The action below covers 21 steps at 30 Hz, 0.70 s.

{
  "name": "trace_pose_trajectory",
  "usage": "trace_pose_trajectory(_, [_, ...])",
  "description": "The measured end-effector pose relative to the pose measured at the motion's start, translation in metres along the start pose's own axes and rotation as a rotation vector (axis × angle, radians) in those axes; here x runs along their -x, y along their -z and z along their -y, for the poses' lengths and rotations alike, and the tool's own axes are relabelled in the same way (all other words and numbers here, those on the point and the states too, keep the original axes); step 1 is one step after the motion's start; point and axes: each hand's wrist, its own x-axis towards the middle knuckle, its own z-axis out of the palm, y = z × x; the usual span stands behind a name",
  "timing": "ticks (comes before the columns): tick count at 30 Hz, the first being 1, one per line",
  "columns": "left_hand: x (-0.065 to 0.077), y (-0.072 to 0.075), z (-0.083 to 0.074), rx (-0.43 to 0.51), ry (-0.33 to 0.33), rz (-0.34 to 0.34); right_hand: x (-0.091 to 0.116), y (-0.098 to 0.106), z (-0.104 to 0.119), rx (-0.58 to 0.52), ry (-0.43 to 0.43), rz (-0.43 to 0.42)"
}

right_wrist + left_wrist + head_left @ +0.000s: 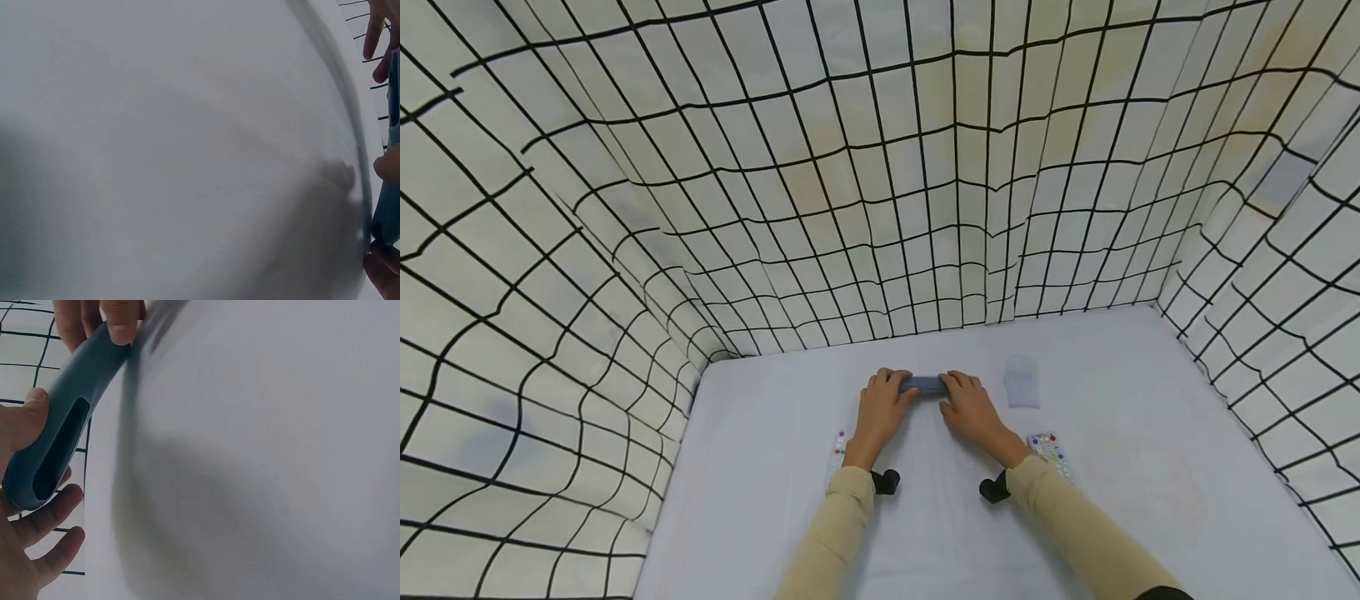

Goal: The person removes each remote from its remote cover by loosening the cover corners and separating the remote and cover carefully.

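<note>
Both hands at work near the far edge of a white, smooth-covered counter [925, 550], a long blue-grey rounded object with a slot-shaped opening [924, 385] held crosswise between them. Left grip [881, 408] pinches one end, thumb on the near face, some fingers splayed past the tip; right grip [973, 411] pinches the other end between thumb and fingers. The slot sits nearer the left end; whether the object touches the surface, I cannot tell. Back edge lies a little beyond the knuckles, and behind it hangs white sheeting with a black grid [917, 200], also closing in both sides. Right of the right grip, well apart from it, a pale bluish rectangular sheet [1022, 383] lies flat; from there a broad stretch of counter runs to the right edge. Similar width from the left forearm to the left edge. Between the two beige sleeves, a long strip of surface runs toward the person, narrowed by black wrist mounts [887, 482]. A whitish flat piece with coloured dots [1050, 448] lies by the right cuff, partly covered; another [838, 448] by the left wrist.
</note>
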Motion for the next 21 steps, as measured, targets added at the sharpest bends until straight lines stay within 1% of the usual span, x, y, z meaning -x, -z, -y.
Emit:
trace_pose_trajectory(4, [0.007, 0.005, -0.006, 0.049, -0.002, -0.021, 0.007, 0.0, -0.001, -0.025, 0.0, -0.009])
trace_pose_trajectory(8, [0.015, 0.008, -0.009, 0.071, 0.002, -0.038, 0.014, -0.002, -0.001, -0.041, 0.016, -0.035])
trace_pose_trajectory(13, [0.022, 0.008, -0.01, 0.103, 0.022, -0.052, 0.022, -0.003, 0.0, -0.061, 0.032, -0.074])
trace_pose_trajectory(21, [0.034, 0.009, -0.014, 0.147, 0.033, -0.086, 0.036, -0.001, 0.004, -0.133, 0.029, -0.092])
